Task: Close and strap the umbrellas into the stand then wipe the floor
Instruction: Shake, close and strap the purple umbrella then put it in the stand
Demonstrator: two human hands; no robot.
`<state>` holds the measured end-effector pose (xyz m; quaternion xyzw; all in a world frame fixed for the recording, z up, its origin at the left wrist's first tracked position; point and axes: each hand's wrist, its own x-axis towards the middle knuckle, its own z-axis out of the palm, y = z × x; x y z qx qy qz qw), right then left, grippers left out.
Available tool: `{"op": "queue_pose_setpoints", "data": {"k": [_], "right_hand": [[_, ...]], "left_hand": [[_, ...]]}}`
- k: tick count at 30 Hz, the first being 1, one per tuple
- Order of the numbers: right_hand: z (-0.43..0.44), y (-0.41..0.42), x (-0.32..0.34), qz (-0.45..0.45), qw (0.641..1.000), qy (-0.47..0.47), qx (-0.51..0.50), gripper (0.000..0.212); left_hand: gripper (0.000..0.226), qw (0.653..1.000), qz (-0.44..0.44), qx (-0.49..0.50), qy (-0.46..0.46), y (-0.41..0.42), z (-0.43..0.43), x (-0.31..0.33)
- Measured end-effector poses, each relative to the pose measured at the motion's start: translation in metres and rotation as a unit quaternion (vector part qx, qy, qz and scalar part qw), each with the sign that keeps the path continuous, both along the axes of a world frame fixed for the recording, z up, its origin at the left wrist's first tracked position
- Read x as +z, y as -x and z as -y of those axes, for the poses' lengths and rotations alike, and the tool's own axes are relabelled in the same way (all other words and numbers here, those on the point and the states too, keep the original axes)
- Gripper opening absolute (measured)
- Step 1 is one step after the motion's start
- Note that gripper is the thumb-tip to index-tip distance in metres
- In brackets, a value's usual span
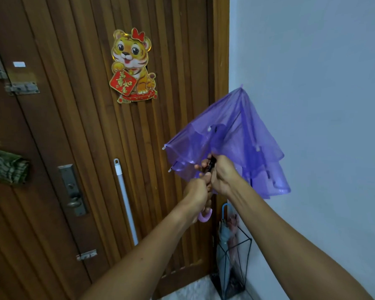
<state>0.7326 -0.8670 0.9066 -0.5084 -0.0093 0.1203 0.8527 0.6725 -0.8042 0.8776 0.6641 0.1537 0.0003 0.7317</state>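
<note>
Umbrella (232, 137) half-folded, canopy above both grips | left hand (196, 189) clasps handle | right hand (222, 174) clasps shaft

A translucent purple umbrella (236, 144), canopy half-collapsed and tip pointing up toward the wall, is held by its shaft, its curved lilac handle (204, 216) hanging below. Beneath it, a black wire stand (234, 263) in the corner holds folded umbrellas (226, 234), one with a blue hooked handle.

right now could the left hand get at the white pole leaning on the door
Probably not yet: the left hand is shut on the purple umbrella handle. The white pole stands unobstructed to its left, so letting go would free it.
</note>
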Motion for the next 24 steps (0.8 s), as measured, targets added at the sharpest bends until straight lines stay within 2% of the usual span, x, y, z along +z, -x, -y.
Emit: {"op": "queue_pose_setpoints", "data": {"k": [19, 24], "right_hand": [[-0.011, 0.011, -0.02, -0.054, 0.998, -0.02, 0.031, 0.038], [-0.011, 0.013, -0.017, -0.056, 0.997, -0.026, 0.039, 0.039]], "left_hand": [[0.053, 0.999, -0.032, 0.008, -0.012, 0.002, -0.015, -0.016], [0.055, 1.0, -0.017, 0.009, 0.015, 0.002, -0.014, -0.012]]}}
